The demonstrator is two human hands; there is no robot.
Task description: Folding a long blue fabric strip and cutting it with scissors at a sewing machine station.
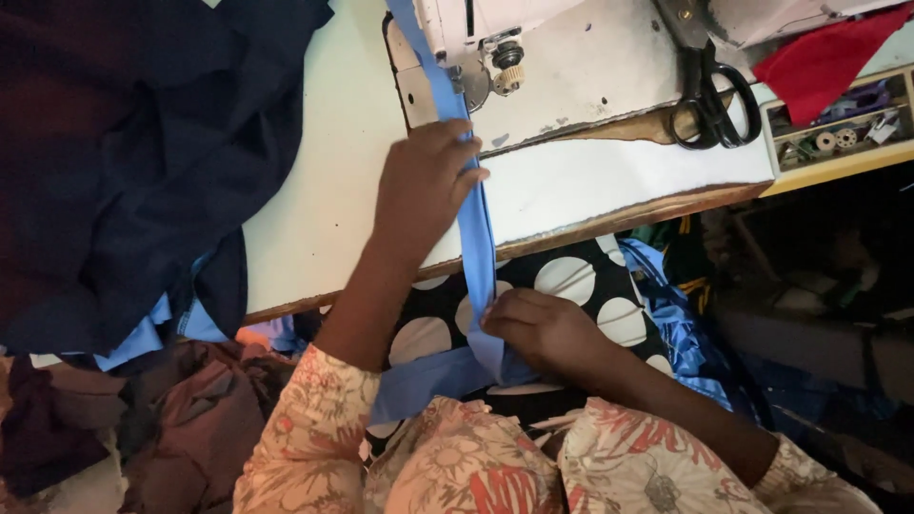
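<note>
A long blue fabric strip (476, 238) runs from the sewing machine (476, 38) at the top down over the white table edge (609, 190) to my lap. My left hand (424, 186) grips the strip on the table, just below the machine's needle area. My right hand (543, 328) pinches the strip's lower part over a black cloth with white dots (571, 281) on my lap. The strip is pulled fairly straight between the two hands.
A heap of dark navy cloth (143, 143) covers the table's left. Black scissors (709, 90) lie at the upper right beside a red cloth (828, 57) and a tray of bobbins (838, 133). Brown and blue fabrics (190, 409) pile at the lower left.
</note>
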